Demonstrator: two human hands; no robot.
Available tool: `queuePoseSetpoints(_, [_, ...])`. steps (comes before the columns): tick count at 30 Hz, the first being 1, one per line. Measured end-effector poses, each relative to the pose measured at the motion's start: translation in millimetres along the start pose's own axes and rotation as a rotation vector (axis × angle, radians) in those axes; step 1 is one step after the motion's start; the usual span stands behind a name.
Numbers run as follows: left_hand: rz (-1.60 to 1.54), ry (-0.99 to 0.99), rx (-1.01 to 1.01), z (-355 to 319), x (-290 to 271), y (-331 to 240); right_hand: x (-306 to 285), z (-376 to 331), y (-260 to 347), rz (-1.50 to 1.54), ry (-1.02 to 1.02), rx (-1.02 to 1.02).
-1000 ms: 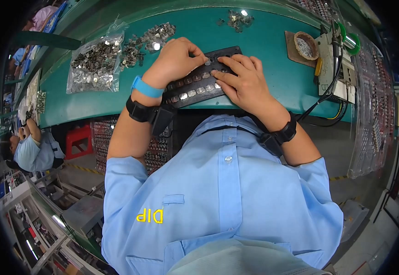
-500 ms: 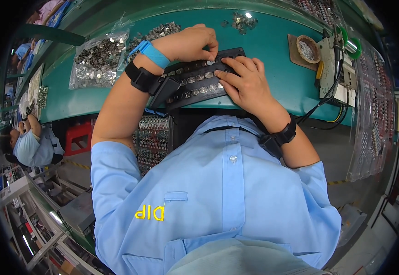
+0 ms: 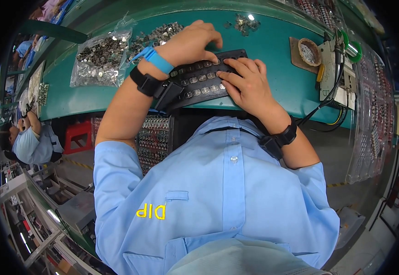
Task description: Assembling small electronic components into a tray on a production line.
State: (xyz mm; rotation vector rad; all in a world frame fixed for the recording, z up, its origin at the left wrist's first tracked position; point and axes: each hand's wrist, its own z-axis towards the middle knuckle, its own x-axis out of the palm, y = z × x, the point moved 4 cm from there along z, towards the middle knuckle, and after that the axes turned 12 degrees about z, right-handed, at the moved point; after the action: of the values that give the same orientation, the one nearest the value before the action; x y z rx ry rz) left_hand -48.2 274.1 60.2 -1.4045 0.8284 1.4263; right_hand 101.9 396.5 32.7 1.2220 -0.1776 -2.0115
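Your left hand (image 3: 192,43) has swung back from the loose metal parts (image 3: 156,34) at ten o'clock, fingers curled on the black tray (image 3: 199,82); any pinched piece is hidden. Your right hand (image 3: 247,85) stays flat, steadying the tray at the bench edge: filling continues.

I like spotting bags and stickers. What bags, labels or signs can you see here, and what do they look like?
Clear bag: on the green bench, left of the left hand; crinkly plastic, full of small silvery parts.
Clear sheets: hanging at the bench's right end; long, see-through, with rows of small parts.
Yellow lettering: on the blue shirt's chest.
No screens show.
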Motion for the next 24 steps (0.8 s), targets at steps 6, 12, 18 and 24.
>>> queuePoseSetpoints(6, [-0.181, -0.431, -0.445, -62.8, -42.1, 18.6, -4.1, 17.9, 2.9, -0.130, -0.004, 0.062])
queuePoseSetpoints(12, [-0.452, -0.501, -0.825, -149.9, -2.2, 39.5, 0.3, 44.5, 12.2, -0.457, 0.179, -0.067])
queuePoseSetpoints(18, [-0.435, -0.551, -0.920, -152.0, 24.7, 54.4, 21.6, 122.4, -12.3, -0.071, 0.423, 0.168])
queuePoseSetpoints(24, [-0.062, -0.421, -0.814, -122.4, 12.7, 58.6, 100.8, 156.3, -37.6, 0.161, 0.234, 0.263])
